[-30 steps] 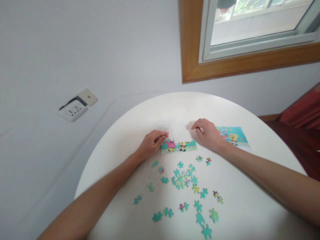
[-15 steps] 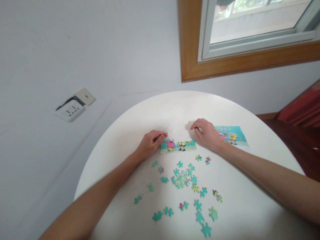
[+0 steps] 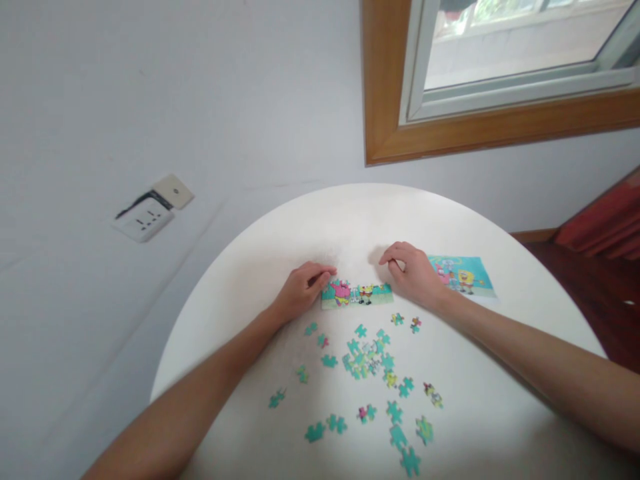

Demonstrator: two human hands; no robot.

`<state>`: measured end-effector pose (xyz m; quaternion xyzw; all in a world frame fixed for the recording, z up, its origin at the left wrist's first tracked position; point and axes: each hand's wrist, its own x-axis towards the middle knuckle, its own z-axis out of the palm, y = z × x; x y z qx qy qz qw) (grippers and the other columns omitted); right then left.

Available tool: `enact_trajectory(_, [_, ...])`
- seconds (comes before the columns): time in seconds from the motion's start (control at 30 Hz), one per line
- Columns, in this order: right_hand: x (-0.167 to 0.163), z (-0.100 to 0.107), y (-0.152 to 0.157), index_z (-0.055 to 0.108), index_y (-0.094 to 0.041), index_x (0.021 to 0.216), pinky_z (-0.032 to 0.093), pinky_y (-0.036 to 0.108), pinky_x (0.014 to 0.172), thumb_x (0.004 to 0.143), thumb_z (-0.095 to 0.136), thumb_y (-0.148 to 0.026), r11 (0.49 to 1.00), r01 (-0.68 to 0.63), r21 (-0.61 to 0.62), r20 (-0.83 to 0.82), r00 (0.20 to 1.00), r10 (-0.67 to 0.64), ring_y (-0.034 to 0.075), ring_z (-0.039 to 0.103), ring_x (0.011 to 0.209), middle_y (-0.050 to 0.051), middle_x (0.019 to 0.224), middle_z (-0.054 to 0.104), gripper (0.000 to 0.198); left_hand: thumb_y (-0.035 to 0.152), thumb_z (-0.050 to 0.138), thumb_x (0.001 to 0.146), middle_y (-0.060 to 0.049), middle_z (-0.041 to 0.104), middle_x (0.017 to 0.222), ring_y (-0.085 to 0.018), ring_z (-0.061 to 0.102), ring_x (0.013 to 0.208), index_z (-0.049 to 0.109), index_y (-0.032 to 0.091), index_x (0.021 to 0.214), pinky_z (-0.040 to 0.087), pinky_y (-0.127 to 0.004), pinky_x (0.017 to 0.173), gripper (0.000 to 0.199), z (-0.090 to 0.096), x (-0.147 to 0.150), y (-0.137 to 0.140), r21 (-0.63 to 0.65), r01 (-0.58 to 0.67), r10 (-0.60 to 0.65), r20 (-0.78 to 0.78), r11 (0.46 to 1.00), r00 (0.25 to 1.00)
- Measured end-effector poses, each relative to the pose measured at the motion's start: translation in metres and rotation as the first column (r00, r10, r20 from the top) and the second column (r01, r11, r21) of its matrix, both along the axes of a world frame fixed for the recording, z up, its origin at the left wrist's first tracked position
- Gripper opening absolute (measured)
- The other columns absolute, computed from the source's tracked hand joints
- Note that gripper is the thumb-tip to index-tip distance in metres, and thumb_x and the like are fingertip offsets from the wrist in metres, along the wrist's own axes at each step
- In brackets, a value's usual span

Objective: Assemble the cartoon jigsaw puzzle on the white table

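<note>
A partly assembled jigsaw puzzle strip with cartoon figures lies flat on the white round table. At its upper left corner, my left hand rests with fingers stretched out to the right and the thumb alongside, touching the strip's edge. To the right of the strip, my right hand lies on the table with loosely bent fingers. A gap shows between thumb and forefinger, with nothing visible in it. Behind the right wrist is a picture card with similar figures, its left part covered by the hand.
Loose puzzle pieces form a cluster in front of the strip. Several more pieces are scattered nearer to me. Beyond the table stand a wall with a socket and a wood-framed window. A red curtain hangs at right.
Hardly anything differs. The view has shifted slightly, and both hands stay in about the same places beside the puzzle strip.
</note>
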<state>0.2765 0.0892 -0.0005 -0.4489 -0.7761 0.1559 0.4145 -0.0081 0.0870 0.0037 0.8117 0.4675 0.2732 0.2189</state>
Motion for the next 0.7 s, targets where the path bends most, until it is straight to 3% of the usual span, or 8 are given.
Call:
enact_trajectory(0.43, [0.003, 0.007, 0.000, 0.068, -0.019, 0.080, 0.046, 0.036, 0.084, 0.080, 0.046, -0.007, 1.000, -0.017, 0.009, -0.020, 1.000, 0.017, 0.020, 0.061, 0.086, 0.007, 0.085, 0.068, 0.025, 0.033, 0.050, 0.097, -0.005, 0.071, 0.097, -0.017, 0.063, 0.084, 0.073, 0.019, 0.109, 0.047, -0.030, 0.077, 0.029, -0.001, 0.000, 0.001, 0.003, -0.006, 0.006, -0.014, 1.000, 1.000])
enact_trajectory(0.7, [0.006, 0.013, 0.002, 0.070, -0.018, 0.080, 0.046, 0.036, 0.084, 0.079, 0.047, -0.007, 1.000, -0.004, 0.015, -0.027, 1.000, 0.004, 0.020, 0.062, 0.085, 0.007, 0.085, 0.070, 0.026, 0.034, 0.051, 0.097, -0.006, 0.072, 0.102, -0.019, 0.064, 0.091, 0.073, 0.019, 0.108, 0.049, -0.032, 0.081, 0.029, -0.002, 0.000, 0.001, 0.017, -0.006, 0.006, -0.011, 1.000, 1.000])
